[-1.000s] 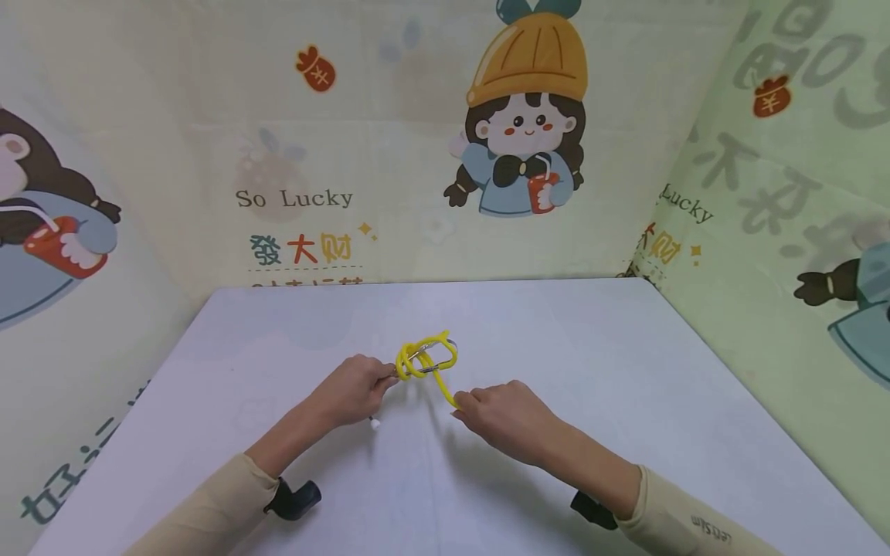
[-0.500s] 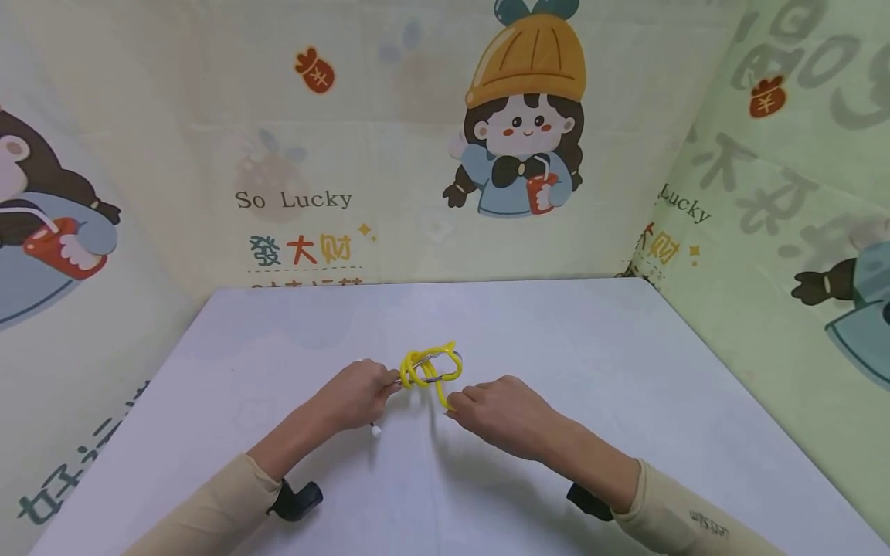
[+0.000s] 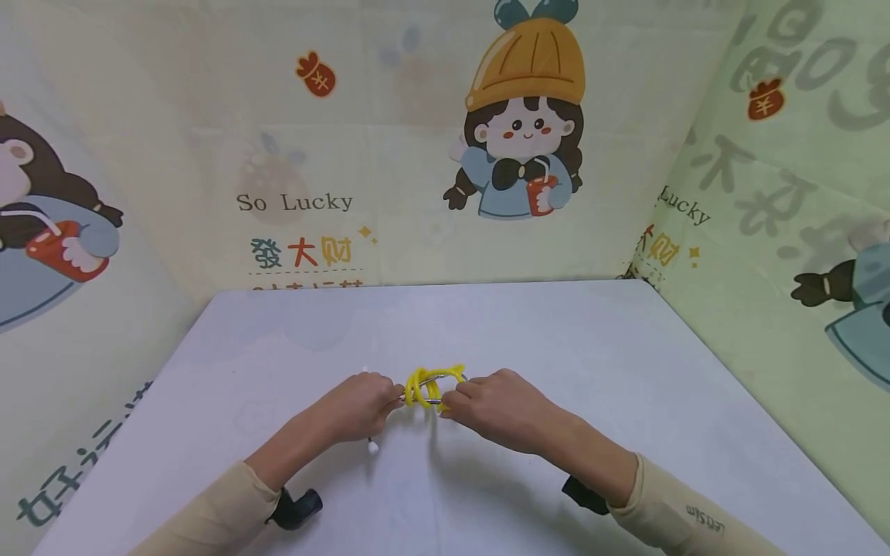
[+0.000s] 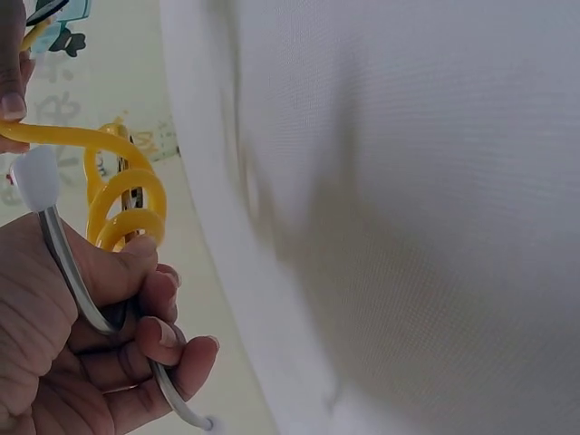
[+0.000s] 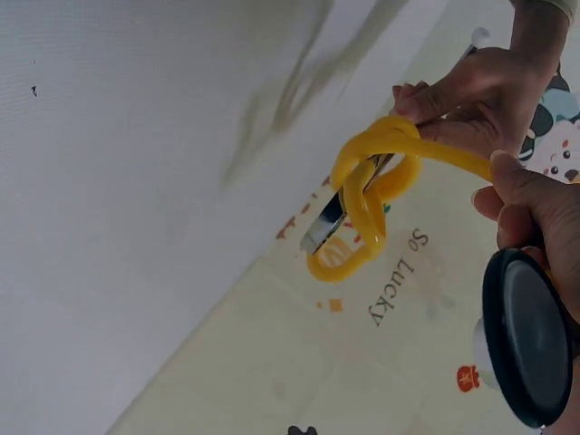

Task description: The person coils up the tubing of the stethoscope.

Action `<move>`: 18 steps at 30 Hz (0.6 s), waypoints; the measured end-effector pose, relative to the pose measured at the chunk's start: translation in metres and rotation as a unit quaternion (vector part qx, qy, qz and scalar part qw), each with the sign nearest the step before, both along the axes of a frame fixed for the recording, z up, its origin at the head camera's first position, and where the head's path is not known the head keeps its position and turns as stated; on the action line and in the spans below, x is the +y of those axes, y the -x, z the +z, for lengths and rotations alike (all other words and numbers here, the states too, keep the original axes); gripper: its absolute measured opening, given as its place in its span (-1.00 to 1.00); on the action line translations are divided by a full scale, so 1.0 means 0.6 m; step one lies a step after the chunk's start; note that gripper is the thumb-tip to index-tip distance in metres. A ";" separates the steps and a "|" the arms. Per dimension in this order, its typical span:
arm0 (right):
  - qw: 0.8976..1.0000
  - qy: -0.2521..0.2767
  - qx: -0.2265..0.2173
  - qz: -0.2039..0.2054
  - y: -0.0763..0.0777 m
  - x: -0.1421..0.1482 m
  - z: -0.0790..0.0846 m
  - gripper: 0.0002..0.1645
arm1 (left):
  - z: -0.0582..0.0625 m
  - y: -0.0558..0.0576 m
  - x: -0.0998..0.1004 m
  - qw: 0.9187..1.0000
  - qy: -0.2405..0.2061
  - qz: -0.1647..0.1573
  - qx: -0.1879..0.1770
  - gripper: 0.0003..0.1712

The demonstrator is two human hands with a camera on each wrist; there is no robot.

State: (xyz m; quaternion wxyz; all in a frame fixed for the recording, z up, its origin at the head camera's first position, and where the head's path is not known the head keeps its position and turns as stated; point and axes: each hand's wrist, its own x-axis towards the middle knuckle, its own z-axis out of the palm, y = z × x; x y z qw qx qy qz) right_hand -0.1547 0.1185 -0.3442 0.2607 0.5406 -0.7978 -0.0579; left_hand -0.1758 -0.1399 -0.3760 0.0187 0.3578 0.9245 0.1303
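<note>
Between the two hands, above the table, is a stethoscope with yellow tubing (image 3: 421,386) looped around its own metal part. My left hand (image 3: 358,407) grips the metal ear tubes (image 4: 68,263); a white ear tip (image 4: 36,178) sticks out above the thumb in the left wrist view. Just to the right, my right hand (image 3: 506,409) pinches a length of the tubing, seen stretched from the loops to the fingers in the right wrist view. A round, dark-rimmed chest piece (image 5: 530,337) hangs by the right hand there. The head view hides it behind that hand.
A white table (image 3: 542,324) lies under both hands and shows their shadows. Printed cloth walls (image 3: 389,154) with cartoon figures and lettering enclose its back and sides. Black wrist devices (image 3: 295,510) sit below the sleeves.
The looped tubing has come lower in the head view and slightly right, along with my left hand. My right hand has moved a little left, closing up to the loops, still pinching the tubing.
</note>
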 end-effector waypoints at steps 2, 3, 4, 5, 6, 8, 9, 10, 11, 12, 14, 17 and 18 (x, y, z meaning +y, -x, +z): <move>1.000 0.006 0.003 0.003 0.003 0.002 0.002 -0.73 | 0.001 -0.003 -0.001 1.000 -0.002 -0.010 -0.001 -0.94; 1.000 0.012 0.004 0.005 0.005 0.003 0.003 -0.73 | 0.001 -0.004 -0.001 1.000 -0.003 -0.014 -0.003 -0.94; 1.000 0.019 0.006 0.007 0.007 0.004 0.003 -0.72 | 0.001 -0.005 -0.002 1.000 -0.006 -0.019 -0.004 -0.94; 1.000 0.026 0.007 0.010 0.009 0.005 0.003 -0.71 | 0.001 -0.006 -0.002 1.000 -0.008 -0.025 -0.004 -0.96; 0.999 0.033 0.008 0.012 0.011 0.006 0.002 -0.70 | 0.001 -0.007 -0.002 0.999 -0.009 -0.031 -0.003 -0.97; 0.999 0.044 0.010 0.016 0.015 0.009 0.002 -0.69 | 0.001 -0.009 -0.003 0.999 -0.010 -0.044 0.000 -0.96; 0.999 0.047 0.010 0.018 0.017 0.010 0.001 -0.69 | 0.000 -0.009 -0.003 0.999 -0.009 -0.050 0.003 -0.94; 0.999 0.050 0.010 0.019 0.020 0.010 0.001 -0.70 | 0.000 -0.009 -0.003 0.998 -0.006 -0.057 0.005 -0.93; 0.998 0.052 0.010 0.020 0.021 0.010 0.001 -0.71 | 0.000 -0.010 -0.003 0.998 -0.004 -0.062 0.005 -0.92; 0.998 0.054 0.009 0.021 0.023 0.011 0.002 -0.72 | 0.000 -0.010 -0.003 0.998 -0.002 -0.068 0.004 -0.92; 0.998 0.057 0.004 0.019 0.027 0.012 0.002 -0.73 | 0.000 -0.011 -0.004 0.997 0.000 -0.077 0.003 -0.93; 0.998 0.062 -0.004 0.017 0.031 0.014 0.003 -0.76 | 0.000 -0.012 -0.004 0.996 0.002 -0.084 -0.006 -0.96; 0.998 0.064 -0.008 0.018 0.033 0.015 0.002 -0.77 | 0.001 -0.013 -0.004 0.996 0.003 -0.086 -0.006 -0.96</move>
